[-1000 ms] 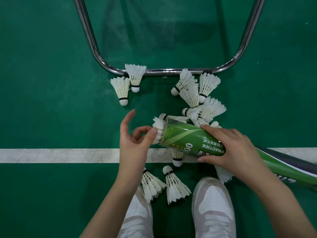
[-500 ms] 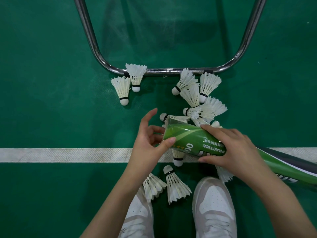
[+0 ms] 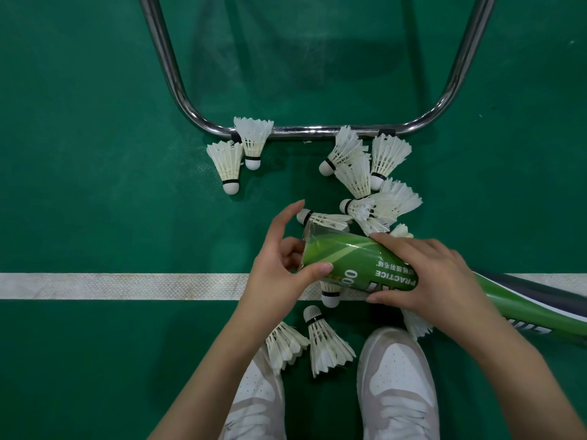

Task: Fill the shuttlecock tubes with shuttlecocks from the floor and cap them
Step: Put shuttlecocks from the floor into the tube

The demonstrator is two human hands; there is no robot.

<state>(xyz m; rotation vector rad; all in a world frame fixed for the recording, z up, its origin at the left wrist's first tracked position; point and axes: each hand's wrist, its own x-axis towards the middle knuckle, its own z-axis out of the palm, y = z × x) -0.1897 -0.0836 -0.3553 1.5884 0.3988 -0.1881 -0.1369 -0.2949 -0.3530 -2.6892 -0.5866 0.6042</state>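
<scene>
Right hand (image 3: 425, 274) grips the green tube (image 3: 355, 265), fingers curled over its middle, holding it tilted above the white line (image 3: 127, 285). Left hand (image 3: 279, 268) is at the tube's open end, thumb on the rim, fingers curled at the mouth. Shuttlecocks (image 3: 359, 173) lie scattered on the floor (image 3: 79, 154) near a metal bar (image 3: 305, 133) and between two shoes (image 3: 397, 385)

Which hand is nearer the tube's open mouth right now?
Left. The left hand is at the green tube mouth, thumb on its rim; the right hand grips farther back along its body.
</scene>
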